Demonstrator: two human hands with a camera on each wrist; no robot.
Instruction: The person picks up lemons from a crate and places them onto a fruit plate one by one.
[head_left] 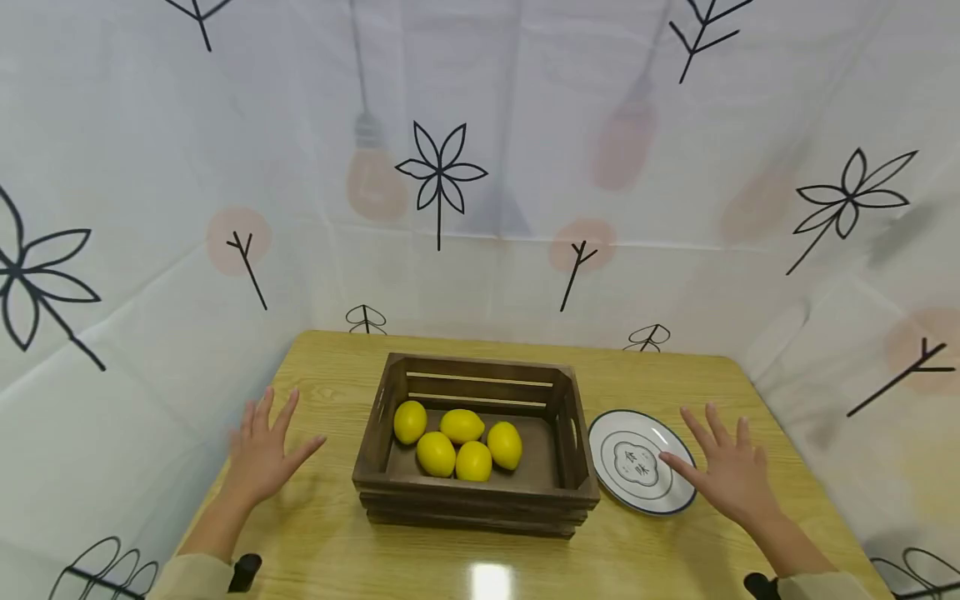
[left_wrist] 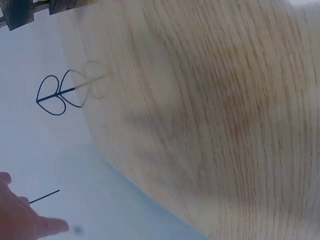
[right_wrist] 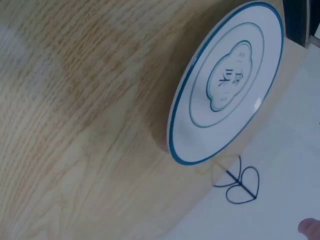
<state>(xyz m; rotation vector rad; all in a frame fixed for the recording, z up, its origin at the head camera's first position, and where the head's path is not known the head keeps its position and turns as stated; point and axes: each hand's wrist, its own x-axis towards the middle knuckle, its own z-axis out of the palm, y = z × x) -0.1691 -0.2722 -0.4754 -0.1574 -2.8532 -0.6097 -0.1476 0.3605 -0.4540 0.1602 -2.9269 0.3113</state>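
Head view first: a wooden crate (head_left: 476, 450) sits at lower centre of the frame on a light wood table (head_left: 337, 542), with five yellow lemons (head_left: 459, 444) lying close together on its floor. Just right of the crate lies a white plate (head_left: 637, 460) with a blue rim. The left hand (head_left: 261, 450) hovers at lower left, fingers spread and straight, holding nothing, well apart from the crate. The right hand (head_left: 727, 471) is at lower right, fingers also straight and spread, its forefinger over the plate's near-right edge; whether it touches cannot be told. To do the reach well, I judge each hand should come in over the crate's low front wall rather than its slatted back, and take one lemon at a time from the outer ones, since they lie bunched. Dark characters are printed in a cloud-shaped outline at the plate's centre; they are too small to read surely.

Left wrist view: bare table grain fills the right of the frame, patterned cloth the left, and part of the hand shows at lower left.

Right wrist view: the plate fills the upper right, its printed characters visible but tilted and not surely legible; a fingertip shows at the lower right corner.
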